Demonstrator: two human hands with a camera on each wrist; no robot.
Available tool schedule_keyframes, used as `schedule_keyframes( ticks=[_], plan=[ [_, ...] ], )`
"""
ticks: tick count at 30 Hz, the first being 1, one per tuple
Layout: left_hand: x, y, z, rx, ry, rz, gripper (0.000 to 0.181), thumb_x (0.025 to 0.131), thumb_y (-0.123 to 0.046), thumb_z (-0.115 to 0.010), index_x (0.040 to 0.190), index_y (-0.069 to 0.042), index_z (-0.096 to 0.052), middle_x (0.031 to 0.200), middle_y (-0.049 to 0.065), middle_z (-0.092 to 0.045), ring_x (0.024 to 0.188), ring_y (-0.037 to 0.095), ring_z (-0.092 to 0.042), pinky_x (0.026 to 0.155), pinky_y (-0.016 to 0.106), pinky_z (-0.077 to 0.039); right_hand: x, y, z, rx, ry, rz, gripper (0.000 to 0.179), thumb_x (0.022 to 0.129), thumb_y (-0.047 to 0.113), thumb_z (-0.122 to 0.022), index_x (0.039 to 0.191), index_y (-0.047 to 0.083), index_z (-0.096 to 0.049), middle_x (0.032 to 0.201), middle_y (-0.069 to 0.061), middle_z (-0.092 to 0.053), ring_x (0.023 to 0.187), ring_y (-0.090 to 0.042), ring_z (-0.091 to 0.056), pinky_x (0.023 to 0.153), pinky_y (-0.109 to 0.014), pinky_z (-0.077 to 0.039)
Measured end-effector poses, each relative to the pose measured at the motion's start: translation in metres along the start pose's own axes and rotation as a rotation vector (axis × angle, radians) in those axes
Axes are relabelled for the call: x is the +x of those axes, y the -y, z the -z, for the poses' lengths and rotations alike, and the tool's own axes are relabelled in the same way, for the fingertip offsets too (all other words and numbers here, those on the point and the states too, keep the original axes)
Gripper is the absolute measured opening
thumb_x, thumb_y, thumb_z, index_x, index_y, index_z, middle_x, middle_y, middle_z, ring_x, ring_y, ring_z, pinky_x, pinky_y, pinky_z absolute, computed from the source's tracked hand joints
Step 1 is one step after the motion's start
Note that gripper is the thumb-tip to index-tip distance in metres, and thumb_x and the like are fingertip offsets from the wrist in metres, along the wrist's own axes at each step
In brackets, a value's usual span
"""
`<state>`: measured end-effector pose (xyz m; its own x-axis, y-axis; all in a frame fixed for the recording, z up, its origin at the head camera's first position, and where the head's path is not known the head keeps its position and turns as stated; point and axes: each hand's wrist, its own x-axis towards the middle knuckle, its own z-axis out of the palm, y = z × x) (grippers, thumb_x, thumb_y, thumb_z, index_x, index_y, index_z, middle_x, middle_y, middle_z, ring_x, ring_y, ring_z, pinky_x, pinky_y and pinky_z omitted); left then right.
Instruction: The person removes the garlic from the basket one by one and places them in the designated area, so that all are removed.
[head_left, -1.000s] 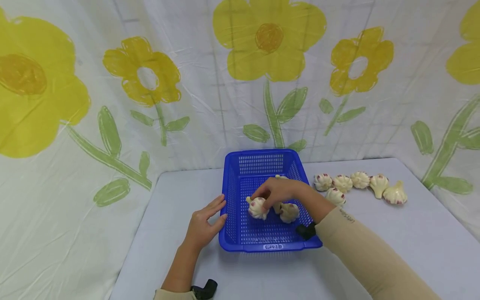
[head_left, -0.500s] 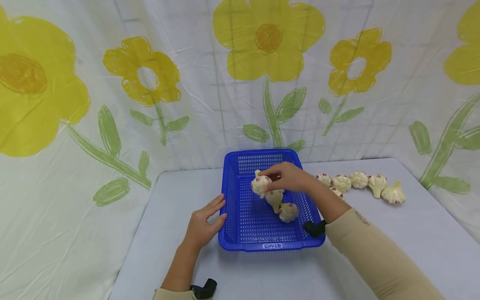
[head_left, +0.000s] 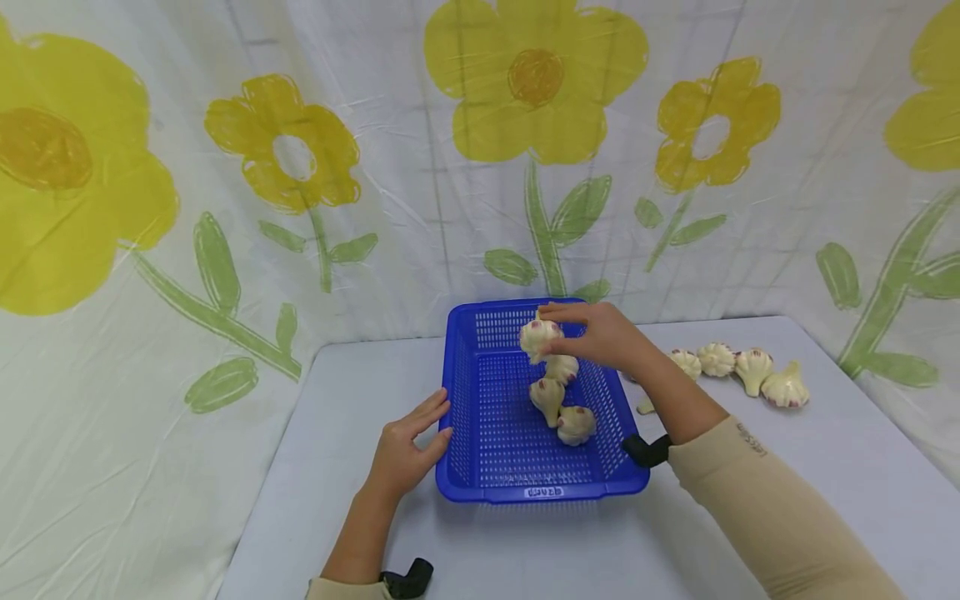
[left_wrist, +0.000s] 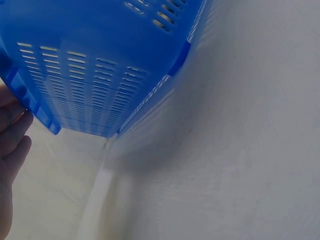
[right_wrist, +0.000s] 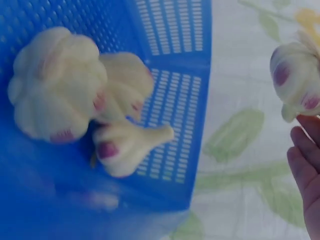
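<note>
In the head view my right hand pinches a white, purple-marked garlic bulb above the far part of a blue plastic basket. The right wrist view shows that garlic bulb at its right edge, raised off the basket, and the fingers partly cut off. Three more garlic bulbs lie in the basket, one of them a bulb near its front right. My left hand touches the basket's left rim with its fingers extended. From the left wrist, the fingertips appear against the rim.
To the right of the basket, several garlic bulbs lie on the white table, including one bulb at the right end. My right forearm partly hides others. A flower-printed curtain hangs behind the table.
My right hand has lifted the garlic bulb from low in the basket, moving up toward the far side and slightly right. My left hand has stayed at the rim.
</note>
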<state>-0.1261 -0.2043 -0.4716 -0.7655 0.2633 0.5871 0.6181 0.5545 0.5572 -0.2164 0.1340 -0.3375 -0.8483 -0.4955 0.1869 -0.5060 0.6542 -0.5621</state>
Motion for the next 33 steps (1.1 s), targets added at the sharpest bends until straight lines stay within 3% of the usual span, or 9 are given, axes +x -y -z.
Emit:
schedule_keyframes(
  ticks=[3,12,16,22,24,27,30,33],
  plan=[
    [0.000,-0.001,0.000,-0.001,-0.005,-0.010,0.042,0.088,-0.014,-0.071,0.128,-0.002,-0.065,0.139,0.009,-0.059,0.127,0.025,-0.058,0.105,0.017,-0.041,-0.006,-0.006,0.009,-0.006,-0.037,-0.031,0.063,0.084,0.054,-0.071,0.137,0.023,-0.060,0.140,-0.001,-0.059,0.131,-0.031,-0.054,0.103,-0.054,-0.049],
    [0.000,-0.001,0.000,-0.002,-0.010,-0.015,0.042,0.087,-0.014,-0.071,0.127,-0.003,-0.065,0.138,0.009,-0.060,0.126,0.025,-0.059,0.105,0.015,-0.041,-0.044,-0.029,0.036,0.174,-0.197,-0.198,0.054,0.086,0.046,-0.072,0.135,0.025,-0.061,0.141,-0.004,-0.059,0.134,-0.029,-0.051,0.107,-0.048,-0.047],
    [0.000,-0.001,0.001,-0.007,-0.009,-0.010,0.042,0.087,-0.013,-0.071,0.127,-0.002,-0.065,0.137,0.010,-0.060,0.126,0.026,-0.059,0.105,0.014,-0.040,-0.062,-0.043,0.040,0.142,-0.272,-0.232,0.054,0.088,0.045,-0.070,0.136,0.022,-0.061,0.139,-0.005,-0.060,0.130,-0.030,-0.055,0.102,-0.041,-0.051],
    [0.000,0.000,0.000,-0.011,-0.007,-0.016,0.042,0.086,-0.012,-0.071,0.127,-0.002,-0.065,0.137,0.010,-0.060,0.126,0.026,-0.059,0.105,0.015,-0.041,-0.096,-0.075,0.038,0.095,-0.329,-0.373,0.059,0.088,0.053,-0.067,0.139,0.024,-0.058,0.137,-0.008,-0.061,0.123,-0.030,-0.060,0.093,-0.039,-0.057],
    [0.001,0.000,0.000,-0.011,-0.016,-0.025,0.042,0.086,-0.012,-0.072,0.126,-0.002,-0.066,0.137,0.010,-0.060,0.125,0.026,-0.059,0.105,0.015,-0.041,-0.109,-0.087,0.036,0.085,-0.351,-0.414,0.061,0.088,0.054,-0.066,0.139,0.022,-0.058,0.135,-0.012,-0.062,0.115,-0.020,-0.064,0.084,-0.025,-0.058],
    [0.001,0.000,0.000,-0.008,-0.024,-0.029,0.042,0.085,-0.010,-0.072,0.126,-0.002,-0.066,0.137,0.010,-0.060,0.125,0.027,-0.059,0.105,0.015,-0.041,-0.124,-0.105,0.031,0.092,-0.389,-0.451,0.062,0.088,0.054,-0.067,0.138,0.018,-0.059,0.133,-0.016,-0.062,0.100,0.007,-0.059,0.072,-0.006,-0.048],
    [0.001,0.000,0.000,-0.008,-0.021,-0.022,0.042,0.086,-0.010,-0.071,0.127,-0.002,-0.065,0.137,0.009,-0.060,0.125,0.026,-0.059,0.105,0.015,-0.040,-0.136,-0.119,0.027,0.114,-0.419,-0.468,0.063,0.087,0.052,-0.068,0.137,0.015,-0.059,0.134,-0.019,-0.060,0.090,0.025,-0.047,0.069,-0.001,-0.047],
    [0.000,0.000,-0.001,-0.005,-0.018,-0.022,0.042,0.086,-0.011,-0.071,0.127,-0.002,-0.065,0.137,0.010,-0.060,0.125,0.027,-0.059,0.105,0.014,-0.040,-0.148,-0.129,0.024,0.115,-0.431,-0.480,0.063,0.087,0.050,-0.069,0.137,0.013,-0.059,0.135,-0.021,-0.059,0.089,0.028,-0.044,0.069,0.000,-0.047]
  ],
)
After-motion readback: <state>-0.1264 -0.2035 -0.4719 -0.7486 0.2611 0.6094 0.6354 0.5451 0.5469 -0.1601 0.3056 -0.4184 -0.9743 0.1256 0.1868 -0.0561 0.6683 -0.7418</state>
